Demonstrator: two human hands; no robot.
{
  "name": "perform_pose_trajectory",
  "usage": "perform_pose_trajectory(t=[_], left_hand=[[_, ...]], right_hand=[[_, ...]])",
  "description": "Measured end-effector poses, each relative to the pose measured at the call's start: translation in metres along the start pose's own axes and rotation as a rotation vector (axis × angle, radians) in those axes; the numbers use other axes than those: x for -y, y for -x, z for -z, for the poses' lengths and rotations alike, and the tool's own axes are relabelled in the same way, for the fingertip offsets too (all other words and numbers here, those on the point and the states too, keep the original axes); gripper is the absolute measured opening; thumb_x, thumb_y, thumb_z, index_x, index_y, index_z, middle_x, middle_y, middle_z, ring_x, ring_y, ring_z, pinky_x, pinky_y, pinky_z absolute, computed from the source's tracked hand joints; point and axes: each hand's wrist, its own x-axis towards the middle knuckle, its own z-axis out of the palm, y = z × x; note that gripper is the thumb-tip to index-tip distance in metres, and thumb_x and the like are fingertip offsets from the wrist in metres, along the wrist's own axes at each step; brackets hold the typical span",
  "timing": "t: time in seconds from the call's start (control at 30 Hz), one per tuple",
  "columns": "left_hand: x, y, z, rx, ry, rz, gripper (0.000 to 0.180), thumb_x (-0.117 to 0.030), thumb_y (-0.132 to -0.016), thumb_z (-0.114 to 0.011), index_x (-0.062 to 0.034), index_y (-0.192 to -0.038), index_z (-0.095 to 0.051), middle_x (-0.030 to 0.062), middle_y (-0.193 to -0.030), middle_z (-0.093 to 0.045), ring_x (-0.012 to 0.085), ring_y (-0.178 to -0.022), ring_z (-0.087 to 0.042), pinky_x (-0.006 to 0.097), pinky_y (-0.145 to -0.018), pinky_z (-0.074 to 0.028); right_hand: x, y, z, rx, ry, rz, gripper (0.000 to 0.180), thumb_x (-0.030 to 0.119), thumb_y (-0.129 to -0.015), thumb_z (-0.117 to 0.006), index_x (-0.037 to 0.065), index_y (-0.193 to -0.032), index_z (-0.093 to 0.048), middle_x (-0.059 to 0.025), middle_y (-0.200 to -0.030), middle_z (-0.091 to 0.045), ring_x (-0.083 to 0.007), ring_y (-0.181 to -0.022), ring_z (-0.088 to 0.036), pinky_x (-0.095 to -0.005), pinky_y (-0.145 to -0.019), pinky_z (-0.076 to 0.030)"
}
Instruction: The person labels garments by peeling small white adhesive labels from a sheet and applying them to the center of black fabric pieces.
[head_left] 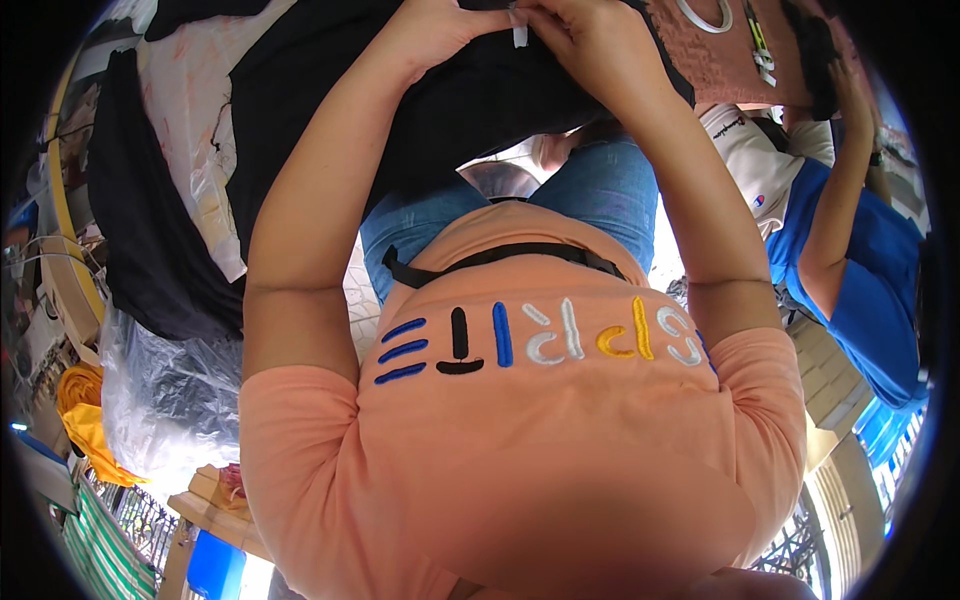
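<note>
My left hand (pixel 432 35) and my right hand (pixel 590 38) meet at the top edge of the picture. Between their fingertips is a small white strip (pixel 520 36), like a label, pinched from both sides. Fingers of both hands are closed, and some are cut off by the frame. Beneath them a large piece of black cloth (pixel 480 110) spreads over the work surface and hangs down toward my lap.
Right of my hands, a brown-covered table (pixel 715 65) holds a white ring (pixel 706 18) and a yellow-black cutter (pixel 758 40). A co-worker in a blue shirt (pixel 870 260) reaches onto it. More black cloth (pixel 140 200) and clear plastic (pixel 165 390) lie left.
</note>
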Motion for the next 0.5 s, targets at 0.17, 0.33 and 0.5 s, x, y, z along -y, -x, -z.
perform_pose_trajectory(t=[0.17, 0.33, 0.5], left_hand=[[-0.006, 0.0, -0.003, 0.007, 0.017, 0.01, 0.026, -0.019, -0.088, -0.083, 0.0011, -0.103, -0.078, 0.0057, -0.093, -0.075, 0.0121, -0.081, -0.068, 0.026, -0.074, -0.054], [-0.008, 0.001, 0.0, -0.011, 0.019, 0.081, 0.025, -0.017, -0.088, -0.082, 0.0022, -0.103, -0.078, 0.0062, -0.092, -0.075, 0.0133, -0.08, -0.068, 0.027, -0.074, -0.054], [-0.01, 0.0, -0.003, -0.013, 0.039, 0.102, 0.023, -0.015, -0.088, -0.081, 0.0031, -0.103, -0.077, 0.0073, -0.094, -0.075, 0.0147, -0.081, -0.069, 0.029, -0.075, -0.055]], right_hand=[[0.007, -0.012, 0.012, -0.042, -0.068, 0.044, 0.007, 0.008, -0.091, -0.07, 0.002, -0.091, -0.065, -0.0122, -0.081, -0.069, -0.029, -0.074, -0.07, -0.0375, -0.065, -0.055], [0.015, -0.035, 0.046, -0.189, -0.747, -0.241, 0.008, 0.008, -0.104, -0.059, 0.003, -0.098, -0.062, -0.002, -0.082, -0.068, -0.008, -0.072, -0.066, -0.0208, -0.061, -0.053], [0.018, -0.049, 0.094, -0.327, -0.69, 0.051, 0.001, 0.004, -0.103, -0.059, 0.004, -0.104, -0.061, -0.0066, -0.085, -0.069, -0.0106, -0.069, -0.067, -0.0202, -0.063, -0.056]])
